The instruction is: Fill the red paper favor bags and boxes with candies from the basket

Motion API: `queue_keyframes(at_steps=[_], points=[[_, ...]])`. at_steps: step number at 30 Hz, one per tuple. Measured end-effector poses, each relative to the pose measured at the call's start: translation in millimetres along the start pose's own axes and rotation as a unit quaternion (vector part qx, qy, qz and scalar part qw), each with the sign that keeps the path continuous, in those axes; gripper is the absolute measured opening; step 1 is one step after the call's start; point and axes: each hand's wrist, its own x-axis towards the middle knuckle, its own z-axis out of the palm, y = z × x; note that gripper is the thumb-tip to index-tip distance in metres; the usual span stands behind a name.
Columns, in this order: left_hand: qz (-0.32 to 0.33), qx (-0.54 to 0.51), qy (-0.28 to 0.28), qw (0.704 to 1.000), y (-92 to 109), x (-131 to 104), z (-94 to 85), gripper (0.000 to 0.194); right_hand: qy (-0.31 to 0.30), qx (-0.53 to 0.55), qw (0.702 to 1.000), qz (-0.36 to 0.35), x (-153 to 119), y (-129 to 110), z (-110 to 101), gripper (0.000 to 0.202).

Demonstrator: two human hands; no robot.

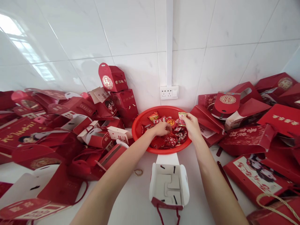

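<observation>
A round red plastic basket point(140, 137) holds many small wrapped sweets, mostly red. My left hand point(162, 128) reaches into it, fingers curled down on the sweets; whatever they hold is hidden. At the basket's right side, my right hand point(191, 122) pinches a small gold, green and pink packet point(182, 118). Between my forearms stands an open box point(168, 184), white inside, with its flaps spread and a dark red cord at the near side. Nothing lies on its folded bottom.
Red gift boxes and bags point(77, 109) are heaped on the left, with more red boxes point(248, 140) piled on the right. Behind the basket, a wall socket point(169, 92) sits on the white tiles. A small twisted cord point(138, 172) lies on the white table.
</observation>
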Motion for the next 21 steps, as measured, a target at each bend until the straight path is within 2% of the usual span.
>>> queue_keyframes(at_steps=[3,6,8,11,15,21], points=[[0.011,0.017,0.004,1.000,3,-3,-0.3,0.021,-0.004,0.000,1.000,-0.002,0,1,0,0.016],[0.050,0.023,-0.011,0.998,11,-6,0.1,0.021,-0.003,0.001,1.000,-0.004,0,1,-1,0.016],[0.089,0.033,-0.047,0.994,19,-7,1.7,0.023,-0.003,0.001,1.000,-0.006,0,2,-1,0.015],[0.122,0.118,-0.101,0.980,33,-9,5.1,0.033,-0.004,-0.001,1.000,-0.006,1,2,-1,0.015],[0.062,0.237,-0.103,0.964,43,-11,7.9,0.043,-0.004,-0.002,1.000,-0.004,2,4,-2,0.015],[-0.024,0.277,-0.089,0.956,37,-15,5.7,0.050,0.000,-0.002,1.000,-0.012,2,4,-2,0.017]])
